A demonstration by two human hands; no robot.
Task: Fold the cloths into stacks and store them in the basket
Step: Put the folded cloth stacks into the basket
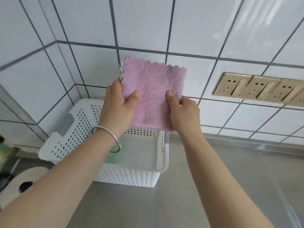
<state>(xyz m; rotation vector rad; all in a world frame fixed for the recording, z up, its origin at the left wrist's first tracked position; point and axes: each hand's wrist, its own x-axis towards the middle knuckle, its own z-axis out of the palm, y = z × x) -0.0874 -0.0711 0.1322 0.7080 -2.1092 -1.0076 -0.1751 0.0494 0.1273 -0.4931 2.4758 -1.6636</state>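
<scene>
While we stood at the grey counter [205, 186], the white basket [131, 176] sat by the wall with one green cloth [113, 155] already inside. We held the folded pink cloth [153, 94] up in the air above the basket. Our left hand [117, 106] pinched one side and our right hand [182, 111] pinched the other. We thought it still had to go in.

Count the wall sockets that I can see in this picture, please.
3 clearly: gold sockets in a row on the tiled wall at right, first, second, third. A fourth may start at the picture's edge, cut off.
</scene>
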